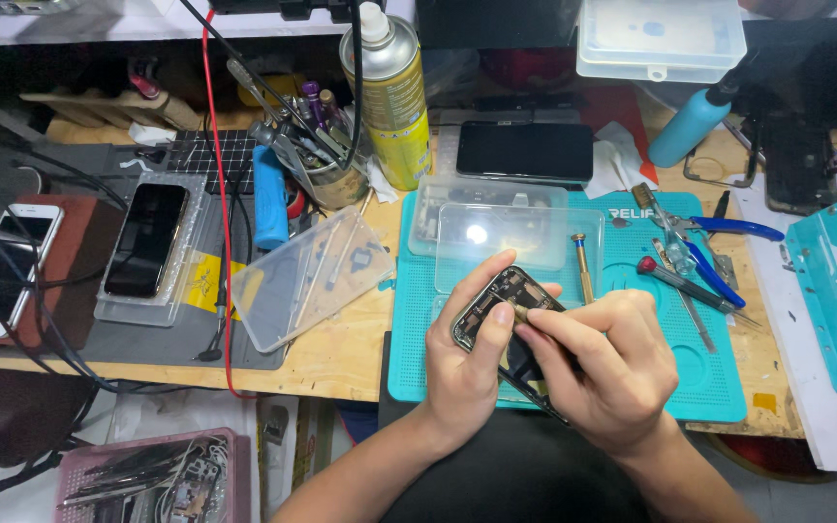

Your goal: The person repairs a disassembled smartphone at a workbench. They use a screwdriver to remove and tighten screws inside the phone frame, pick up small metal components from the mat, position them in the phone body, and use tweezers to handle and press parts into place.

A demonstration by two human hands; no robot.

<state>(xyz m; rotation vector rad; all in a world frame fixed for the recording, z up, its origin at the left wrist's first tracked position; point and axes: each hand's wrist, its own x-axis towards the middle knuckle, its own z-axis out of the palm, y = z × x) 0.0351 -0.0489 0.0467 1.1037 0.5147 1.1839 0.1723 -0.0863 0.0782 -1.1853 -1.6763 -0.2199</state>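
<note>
Left hand (472,363) fingers curled round opened phone frame (504,315), held above teal mat (632,320) at desk (341,353) front edge. Right hand (612,373) fingers pinched on thin tool, tip at frame's upper end. Back already off, internals exposed — disassembly looks midway. Clear trays (496,228) behind mat; pliers (704,242) toward right edge.

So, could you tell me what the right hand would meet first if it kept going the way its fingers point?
Probably the opened phone, which the left hand grips; the right hand points up-left, its fingertips already at it.
</note>
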